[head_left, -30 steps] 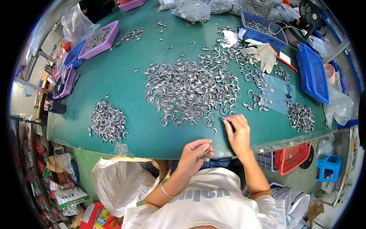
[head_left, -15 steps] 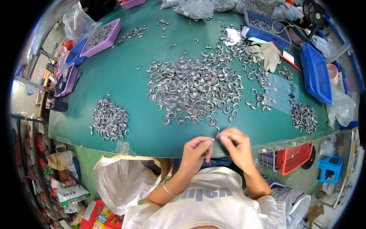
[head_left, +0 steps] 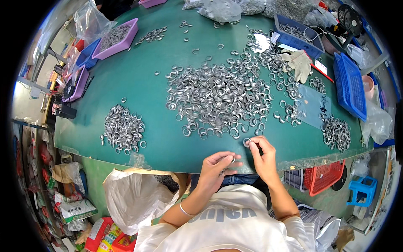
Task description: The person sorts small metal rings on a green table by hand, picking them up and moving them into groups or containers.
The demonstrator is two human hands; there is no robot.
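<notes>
Just above the table's near edge, my right hand (head_left: 263, 157) pinches a grey metal ring (head_left: 247, 143) between thumb and fingertips. To its left, my left hand (head_left: 215, 167) is curled with the thumb over the fingers, and a metal ring (head_left: 232, 160) shows at the thumb tip. Something dark and metallic lies deeper in that palm, partly hidden by the fingers. Beyond both hands spreads a large heap of loose metal rings (head_left: 218, 96) on the green table (head_left: 168, 147).
Smaller ring piles lie at the left (head_left: 124, 129) and right (head_left: 336, 133). A pink tray (head_left: 133, 31), a blue bin (head_left: 300, 44), stacked blue baskets (head_left: 349, 86), a work glove (head_left: 300, 65) and a small fan (head_left: 349, 19) stand around the edges. A white sack (head_left: 134, 199) sits below the table.
My right hand has moved slightly outward and now pinches a ring near the heap's near edge. The left hand's fingers have straightened a little. The view has shifted slightly.
</notes>
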